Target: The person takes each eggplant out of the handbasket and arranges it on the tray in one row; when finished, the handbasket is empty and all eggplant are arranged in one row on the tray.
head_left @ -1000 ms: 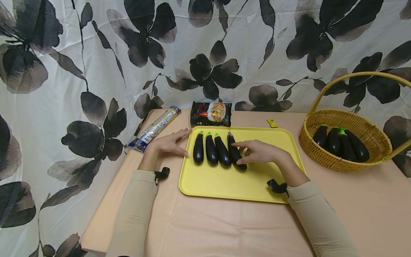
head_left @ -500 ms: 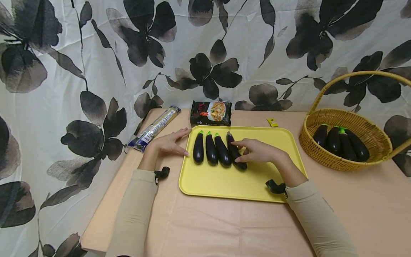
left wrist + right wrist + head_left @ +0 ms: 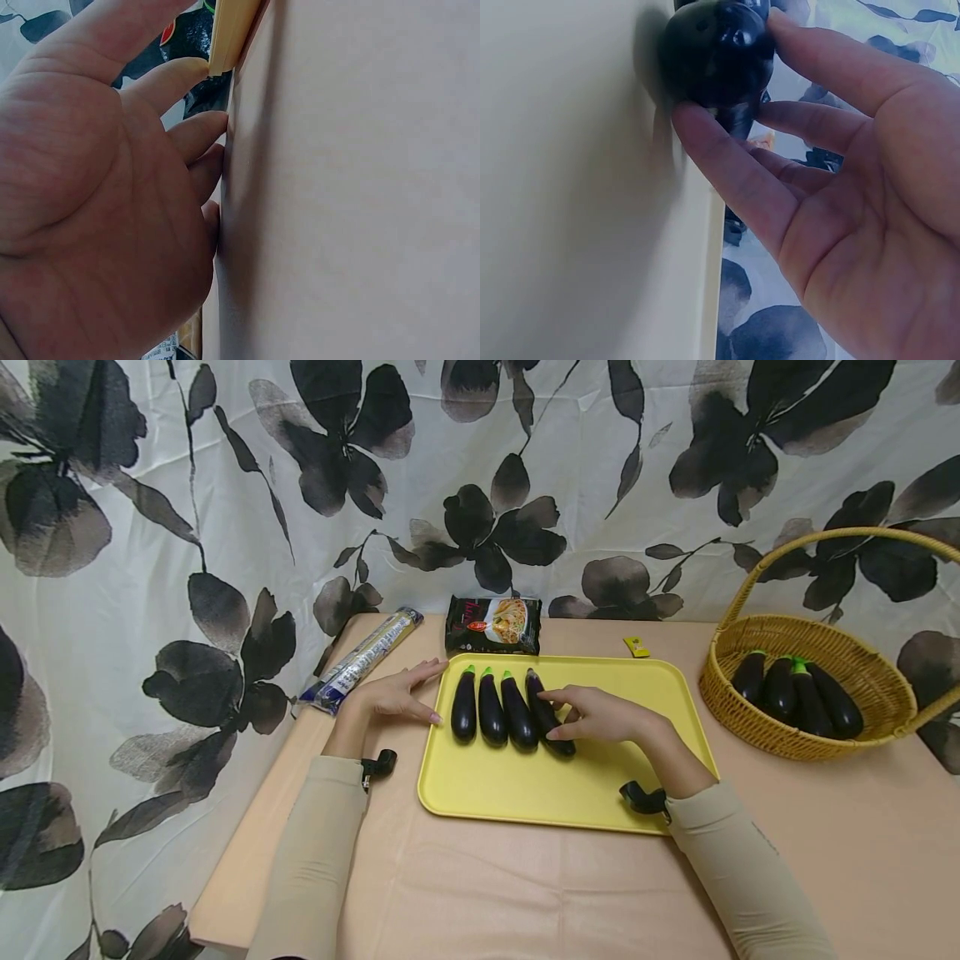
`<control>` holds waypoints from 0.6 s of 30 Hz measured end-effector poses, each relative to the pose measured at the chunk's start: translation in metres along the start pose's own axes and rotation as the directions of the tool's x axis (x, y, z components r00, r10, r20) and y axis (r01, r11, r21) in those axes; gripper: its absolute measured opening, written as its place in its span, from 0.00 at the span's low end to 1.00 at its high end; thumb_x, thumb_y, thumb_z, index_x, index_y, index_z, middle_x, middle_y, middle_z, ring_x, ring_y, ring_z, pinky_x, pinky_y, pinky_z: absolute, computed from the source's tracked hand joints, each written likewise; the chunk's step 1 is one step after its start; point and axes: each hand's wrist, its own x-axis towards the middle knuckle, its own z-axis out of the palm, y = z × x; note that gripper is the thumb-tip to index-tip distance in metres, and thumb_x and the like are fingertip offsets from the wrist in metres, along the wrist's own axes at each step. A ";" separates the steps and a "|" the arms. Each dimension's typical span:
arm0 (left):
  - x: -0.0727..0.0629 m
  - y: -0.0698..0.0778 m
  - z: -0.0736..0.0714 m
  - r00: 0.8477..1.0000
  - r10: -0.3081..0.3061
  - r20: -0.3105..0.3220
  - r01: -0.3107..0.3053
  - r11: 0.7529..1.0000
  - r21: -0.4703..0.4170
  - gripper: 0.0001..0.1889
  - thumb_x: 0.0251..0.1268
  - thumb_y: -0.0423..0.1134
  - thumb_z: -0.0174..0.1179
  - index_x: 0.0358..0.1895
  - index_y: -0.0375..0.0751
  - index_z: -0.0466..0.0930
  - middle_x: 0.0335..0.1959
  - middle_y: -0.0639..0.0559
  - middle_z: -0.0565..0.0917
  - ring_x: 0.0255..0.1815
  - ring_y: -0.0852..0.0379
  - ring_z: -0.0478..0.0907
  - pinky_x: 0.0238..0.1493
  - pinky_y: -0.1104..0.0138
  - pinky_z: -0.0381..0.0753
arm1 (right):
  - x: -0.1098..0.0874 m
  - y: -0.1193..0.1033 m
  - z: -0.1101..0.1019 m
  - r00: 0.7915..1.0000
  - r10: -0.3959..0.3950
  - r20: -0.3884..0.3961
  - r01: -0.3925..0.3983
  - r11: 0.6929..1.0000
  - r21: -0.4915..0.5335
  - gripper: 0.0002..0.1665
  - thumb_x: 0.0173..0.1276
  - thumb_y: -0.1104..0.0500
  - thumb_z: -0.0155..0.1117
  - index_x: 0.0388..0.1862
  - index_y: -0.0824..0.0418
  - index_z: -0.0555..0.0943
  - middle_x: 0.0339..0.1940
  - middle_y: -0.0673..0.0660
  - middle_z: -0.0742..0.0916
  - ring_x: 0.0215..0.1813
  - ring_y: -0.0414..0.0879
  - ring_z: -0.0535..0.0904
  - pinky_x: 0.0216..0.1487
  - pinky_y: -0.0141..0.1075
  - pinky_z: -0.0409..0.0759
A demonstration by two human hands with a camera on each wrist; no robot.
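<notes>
On the yellow tray [image 3: 540, 789] lies a row of several dark eggplants, such as the leftmost eggplant [image 3: 463, 708] and the eggplant beside it [image 3: 492, 710]. My right hand [image 3: 600, 714] is at the rightmost eggplant [image 3: 542, 702], its fingertips against the right side. The right wrist view shows that eggplant [image 3: 716, 56] end-on, with the fingers [image 3: 731, 169] reaching out along its side, not closed round it. My left hand [image 3: 390, 700] lies at the tray's left edge, fingers extended; in the left wrist view a fingertip meets the tray's rim [image 3: 231, 34].
A wicker basket [image 3: 750, 718] holding several eggplants stands on the right. Behind the tray are a black noodle packet [image 3: 492, 626] and a small yellow sachet [image 3: 636, 647]. A long silver-blue packet [image 3: 363, 660] lies by the left hand. A floral curtain [image 3: 450, 460] hangs behind.
The right hand has shifted slightly left, and the rightmost eggplant has slid left with it. The middle eggplants have also edged left, closing up the row. The left hand has stayed put.
</notes>
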 end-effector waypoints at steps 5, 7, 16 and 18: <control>0.000 -0.001 0.000 1.000 0.001 -0.001 -0.001 1.000 -0.005 0.62 0.50 0.58 0.81 0.86 0.63 0.48 0.88 0.54 0.39 0.89 0.49 0.31 0.86 0.44 0.33 | 0.001 -0.001 0.001 1.000 -0.002 -0.004 0.002 1.000 -0.002 0.46 0.74 0.46 0.69 0.82 0.63 0.64 0.71 0.65 0.78 0.55 0.48 0.85 0.59 0.48 0.83; 0.000 0.000 0.000 1.000 0.000 -0.001 0.000 1.000 -0.004 0.62 0.50 0.58 0.81 0.86 0.63 0.48 0.88 0.54 0.39 0.89 0.49 0.31 0.86 0.44 0.32 | 0.001 -0.001 0.001 1.000 0.002 -0.006 -0.002 1.000 -0.002 0.46 0.74 0.46 0.69 0.82 0.63 0.63 0.71 0.66 0.77 0.55 0.49 0.85 0.59 0.48 0.83; -0.001 0.001 0.000 1.000 -0.005 0.001 0.005 1.000 -0.009 0.62 0.50 0.57 0.81 0.86 0.62 0.48 0.89 0.52 0.39 0.89 0.47 0.31 0.85 0.43 0.33 | -0.002 -0.004 -0.002 0.999 0.010 -0.037 -0.011 1.000 -0.027 0.47 0.73 0.45 0.69 0.83 0.61 0.62 0.69 0.65 0.77 0.54 0.48 0.84 0.58 0.46 0.83; -0.001 0.001 0.000 1.000 -0.005 0.000 0.005 1.000 -0.002 0.63 0.50 0.58 0.81 0.86 0.62 0.48 0.89 0.52 0.39 0.89 0.46 0.31 0.85 0.42 0.33 | -0.007 -0.005 -0.007 0.996 -0.005 -0.086 0.003 1.000 -0.021 0.45 0.74 0.46 0.69 0.82 0.61 0.64 0.69 0.66 0.77 0.55 0.50 0.83 0.60 0.49 0.83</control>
